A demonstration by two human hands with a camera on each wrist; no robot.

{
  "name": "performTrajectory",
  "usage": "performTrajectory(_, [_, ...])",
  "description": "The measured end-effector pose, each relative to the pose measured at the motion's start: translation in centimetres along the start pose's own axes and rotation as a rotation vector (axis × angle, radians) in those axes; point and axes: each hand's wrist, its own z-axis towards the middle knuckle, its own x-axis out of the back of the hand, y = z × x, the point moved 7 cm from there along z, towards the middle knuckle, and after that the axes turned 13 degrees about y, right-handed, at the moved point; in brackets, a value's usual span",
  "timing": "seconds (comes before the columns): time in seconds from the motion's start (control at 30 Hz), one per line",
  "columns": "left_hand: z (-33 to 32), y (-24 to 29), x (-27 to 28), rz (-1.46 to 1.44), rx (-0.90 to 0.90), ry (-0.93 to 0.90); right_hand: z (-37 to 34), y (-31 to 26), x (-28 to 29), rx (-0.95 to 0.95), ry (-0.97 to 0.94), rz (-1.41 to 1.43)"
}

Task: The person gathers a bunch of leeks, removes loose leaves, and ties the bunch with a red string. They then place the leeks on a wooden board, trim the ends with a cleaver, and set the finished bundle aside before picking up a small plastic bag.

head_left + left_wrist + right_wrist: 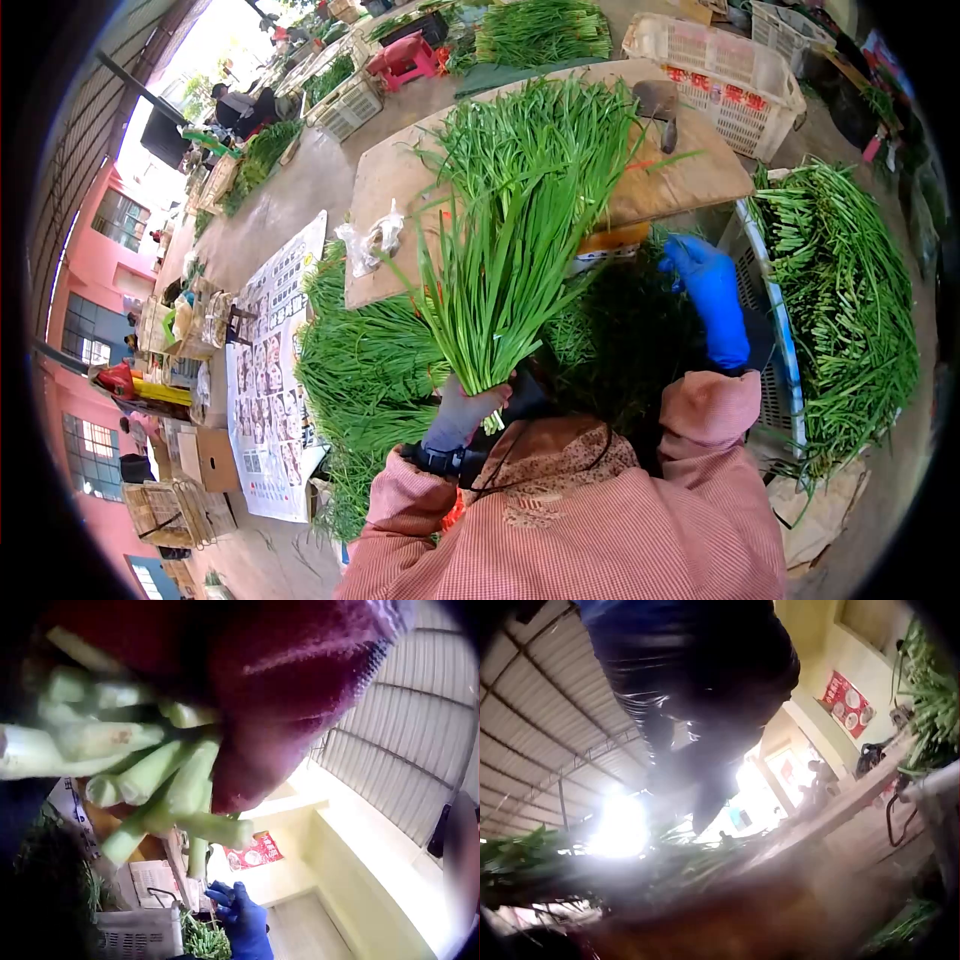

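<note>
My left hand (462, 415) grips a bunch of chives (490, 335) low on its stems, the long flat leaves fanning up and away. In the left wrist view, the pale cut ends of the chives (150, 772) stick out beside the dark red glove. My right hand (700, 275), in a blue glove, hangs in the air right of the board, fingers loosely bent and nothing seen in them. The right wrist view shows that gloved hand (697, 705) dark and blurred. Beyond the gripped bunch, a heap of chives (540, 130) lies on the wooden board (690, 185).
A crate (785, 350) piled with green stalks (840, 310) stands at my right. More loose greens (370, 370) lie at my left beside a printed sheet (270, 390). A clear plastic bag (372, 240) and a dark blade-like tool (660, 105) rest on the board. A white crate (715, 75) stands behind.
</note>
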Motion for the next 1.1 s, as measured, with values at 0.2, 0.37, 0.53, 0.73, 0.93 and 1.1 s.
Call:
performTrajectory(0.2, [-0.1,-0.3,-0.9,-0.027,-0.054,-0.003,-5.8,-6.5,-8.8,0.449,-0.183,0.027])
performTrajectory(0.37, [-0.9,-0.4,-1.2,0.008,-0.153,0.035,-7.8,-5.5,-16.1,0.752,-0.253,-0.247])
performTrajectory(0.53, [-0.9,-0.3,-0.8,-0.079,-0.159,0.024,-6.1,-3.7,-15.0,0.291,-0.28,0.034])
performTrajectory(0.73, [-0.4,-0.9,-0.2,-0.182,-0.068,0.019,-1.3,-5.4,-3.8,0.032,0.157,0.234])
performTrajectory(0.93, [0.1,-0.1,-0.4,-0.306,0.032,-0.046,0.0,2.0,3.1,0.224,0.185,-0.103])
performTrajectory(1.1, [0.2,-0.5,-0.5,-0.399,0.15,-0.091,-5.4,3.2,-2.8,-0.1,-0.185,-0.295])
